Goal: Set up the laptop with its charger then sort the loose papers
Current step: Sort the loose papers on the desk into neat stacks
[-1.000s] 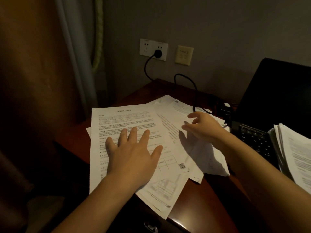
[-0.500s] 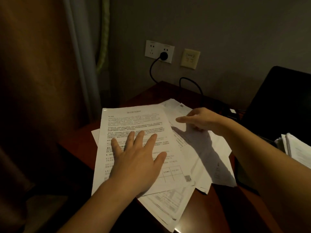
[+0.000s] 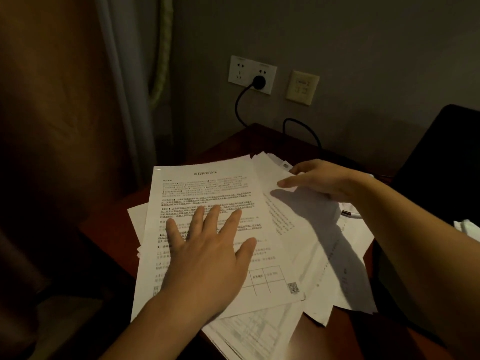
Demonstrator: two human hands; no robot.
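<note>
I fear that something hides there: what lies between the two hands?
In the head view, only overlapping loose papers lie between the left hand and the right hand, partly in shadow.

Right hand (image 3: 322,179) has slid leftward over the papers (image 3: 306,245).

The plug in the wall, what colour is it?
The plug is black, on a white socket plate; head view.

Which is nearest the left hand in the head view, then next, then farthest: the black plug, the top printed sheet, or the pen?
1. top printed sheet: directly under the left hand, which presses flat on it.
2. pen: off to the right.
3. black plug: high at the back.
</note>
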